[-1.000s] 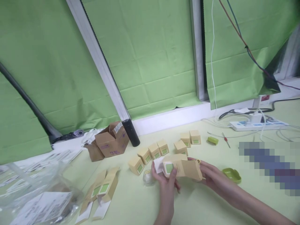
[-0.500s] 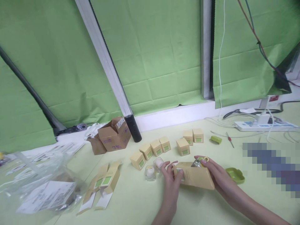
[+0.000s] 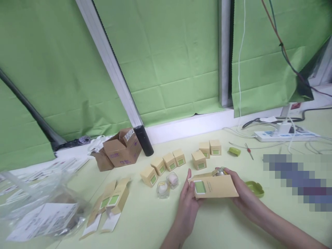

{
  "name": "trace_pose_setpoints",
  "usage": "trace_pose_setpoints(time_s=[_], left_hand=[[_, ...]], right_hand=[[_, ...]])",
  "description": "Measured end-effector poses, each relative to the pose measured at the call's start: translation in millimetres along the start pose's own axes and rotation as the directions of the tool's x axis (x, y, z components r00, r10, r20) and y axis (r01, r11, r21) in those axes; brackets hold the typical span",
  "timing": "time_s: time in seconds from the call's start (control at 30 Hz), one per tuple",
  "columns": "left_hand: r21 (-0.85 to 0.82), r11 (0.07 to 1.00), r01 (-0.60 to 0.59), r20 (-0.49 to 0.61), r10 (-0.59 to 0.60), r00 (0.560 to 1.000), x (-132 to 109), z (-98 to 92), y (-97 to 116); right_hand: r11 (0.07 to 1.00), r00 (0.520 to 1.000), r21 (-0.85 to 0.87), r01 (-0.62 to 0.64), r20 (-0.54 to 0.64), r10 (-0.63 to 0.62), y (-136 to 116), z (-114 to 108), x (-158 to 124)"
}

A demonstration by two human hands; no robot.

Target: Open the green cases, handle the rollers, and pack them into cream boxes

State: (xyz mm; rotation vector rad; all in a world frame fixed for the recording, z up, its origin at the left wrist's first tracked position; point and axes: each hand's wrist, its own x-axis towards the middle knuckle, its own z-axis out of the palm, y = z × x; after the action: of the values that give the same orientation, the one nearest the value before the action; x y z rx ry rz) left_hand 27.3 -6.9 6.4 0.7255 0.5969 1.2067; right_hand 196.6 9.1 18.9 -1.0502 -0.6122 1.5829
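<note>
One tan carton, held above the table, labelled end gripped by the left hand, apparently for steadiness, right hand at the opposite end, its grasp hidden from me.

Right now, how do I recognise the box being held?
At the pale green table, the left hand holds a tan box, the right hand at its other end. Its green label lies by the left hand. Unlike the boxes standing behind, it is held.
</note>
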Motion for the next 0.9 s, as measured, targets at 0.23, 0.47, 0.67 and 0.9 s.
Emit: trace_pose_setpoints(time_s=[0.23, 0.47, 0.67, 0.9], left_hand=[[-0.080, 0.996, -0.039, -0.009, 0.038, 0.999, 1.9, 0.4, -1.1], [0.172, 0.984, -0.054, -0.082, 0.069, 0.994, 7.2, -6.4, -14.8], [0.283, 0.959, 0.013, -0.147, 0.030, 0.989, 1.0, -1.9, -8.4], [0.103, 0.990, -0.093, -0.129, 0.106, 0.986, 8.8, -3.3, -5.4]], right_hand=[[0.996, 0.995, -0.039, 0.084, 0.059, -0.081, -0.7, -2.6, 0.0], [0.897, 0.953, -0.321, 0.304, 0.108, -0.284, -1.5, 4.9, -14.9], [0.720, 0.843, -0.472, 0.508, 0.103, -0.528, 4.4, 3.5, -10.4], [0.768, 0.890, -0.464, 0.442, 0.125, -0.438, 8.3, 8.3, -10.4]])
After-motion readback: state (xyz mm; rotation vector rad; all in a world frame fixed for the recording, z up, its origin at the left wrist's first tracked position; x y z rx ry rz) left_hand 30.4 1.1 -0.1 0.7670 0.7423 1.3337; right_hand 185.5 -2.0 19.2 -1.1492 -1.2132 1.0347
